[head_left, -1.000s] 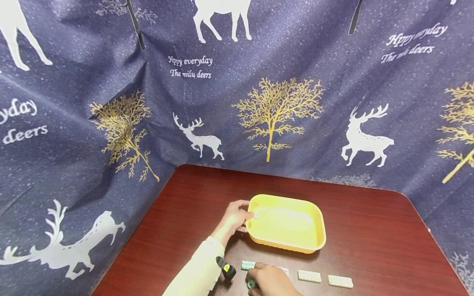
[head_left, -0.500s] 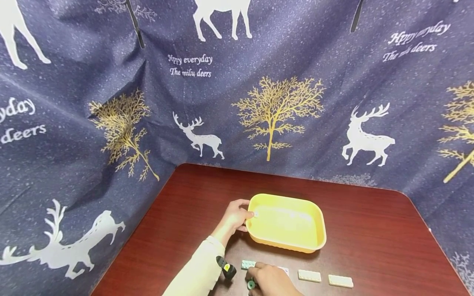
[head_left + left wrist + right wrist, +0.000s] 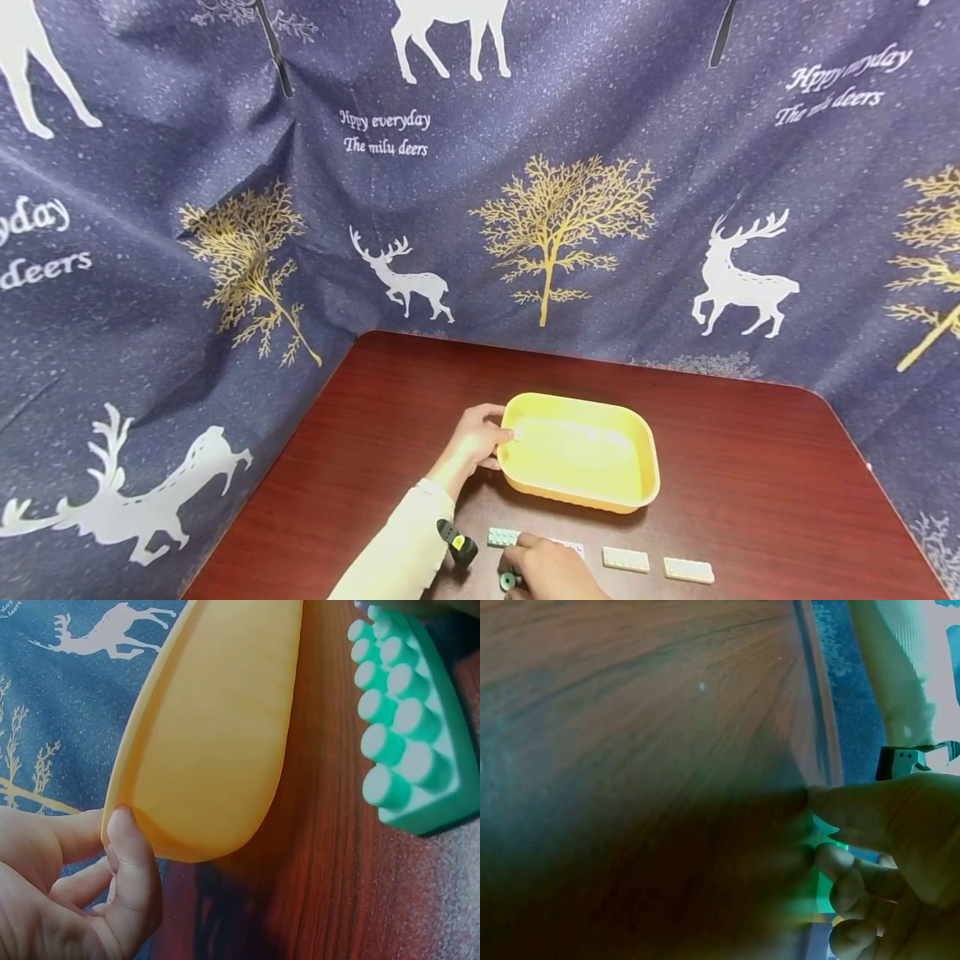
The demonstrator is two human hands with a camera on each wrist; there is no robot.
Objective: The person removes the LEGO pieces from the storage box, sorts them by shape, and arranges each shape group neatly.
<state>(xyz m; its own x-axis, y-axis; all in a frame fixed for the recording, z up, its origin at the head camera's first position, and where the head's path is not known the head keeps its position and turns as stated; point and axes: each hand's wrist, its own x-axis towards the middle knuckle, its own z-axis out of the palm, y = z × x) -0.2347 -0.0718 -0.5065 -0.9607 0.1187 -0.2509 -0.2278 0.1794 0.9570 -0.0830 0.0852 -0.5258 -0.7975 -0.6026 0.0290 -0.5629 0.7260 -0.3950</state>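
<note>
My left hand (image 3: 472, 437) grips the left end of a yellow plastic basin (image 3: 570, 497), thumb over the rim and fingers outside. The left wrist view shows the thumb (image 3: 131, 855) pressed on that rim. In front of the basin, my right hand (image 3: 551, 568) pinches a small round dark green piece with a hole in its middle (image 3: 508, 581). Just beyond those fingers lies a mint-green studded toy brick (image 3: 501, 537). A pale brick with pinkish studs (image 3: 573, 547) is partly hidden behind the right hand. In the right wrist view, the curled fingers cover much of the green beneath them.
Two cream studded bricks (image 3: 626, 559) lie in line to the right of my right hand. All of this is on a reddish-brown wooden table (image 3: 405, 400). A dark blue cloth with deer and trees (image 3: 480, 208) hangs around the table's far and side edges.
</note>
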